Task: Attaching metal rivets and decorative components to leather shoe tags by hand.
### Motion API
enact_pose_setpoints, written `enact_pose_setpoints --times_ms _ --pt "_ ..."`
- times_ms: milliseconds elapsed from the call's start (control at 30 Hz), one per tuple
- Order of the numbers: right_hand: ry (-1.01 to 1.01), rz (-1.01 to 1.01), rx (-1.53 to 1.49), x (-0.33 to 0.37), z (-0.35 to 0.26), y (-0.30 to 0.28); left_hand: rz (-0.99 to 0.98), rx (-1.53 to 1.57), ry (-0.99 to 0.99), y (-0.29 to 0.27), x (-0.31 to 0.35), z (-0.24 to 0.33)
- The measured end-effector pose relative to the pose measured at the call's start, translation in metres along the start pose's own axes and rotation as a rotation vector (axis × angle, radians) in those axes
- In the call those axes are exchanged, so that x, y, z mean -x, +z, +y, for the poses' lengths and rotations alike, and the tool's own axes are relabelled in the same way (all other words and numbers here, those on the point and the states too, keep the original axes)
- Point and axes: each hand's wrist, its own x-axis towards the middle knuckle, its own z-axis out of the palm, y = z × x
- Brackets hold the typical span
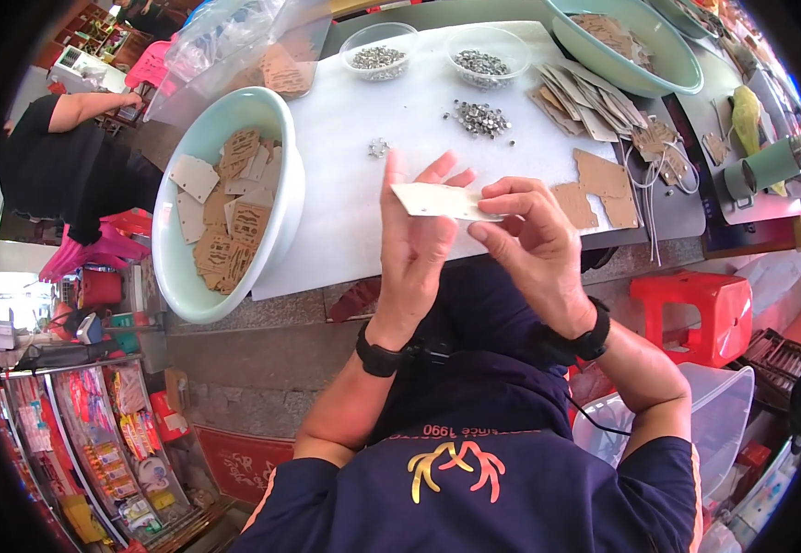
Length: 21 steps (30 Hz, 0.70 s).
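Cards (pixel 248 223) lie in the basin (pixel 296 175), left of the hands (pixel 409 263)

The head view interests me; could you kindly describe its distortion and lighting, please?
In the head view, the display rack curves near the lower-left rim, the corners go black, the white tabletop looks bright, and the pale card looks fairly clear.

A head-worn fisheye looks down on nearby hands (pixel 540 251).
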Motion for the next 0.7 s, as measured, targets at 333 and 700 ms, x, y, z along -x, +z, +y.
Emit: enact_pose_setpoints --times_ms 333,700 --pt "-0.14 -0.235 0.398 -0.013 -0.019 -0.009 0.184 0.224 -0.126 -0.008 -0.011 0.007" --pt "0.081 -0.359 1.303 -0.057 -0.026 -0.144 -0.045 0.463 -0.285 -0.03 -0.013 0.006"
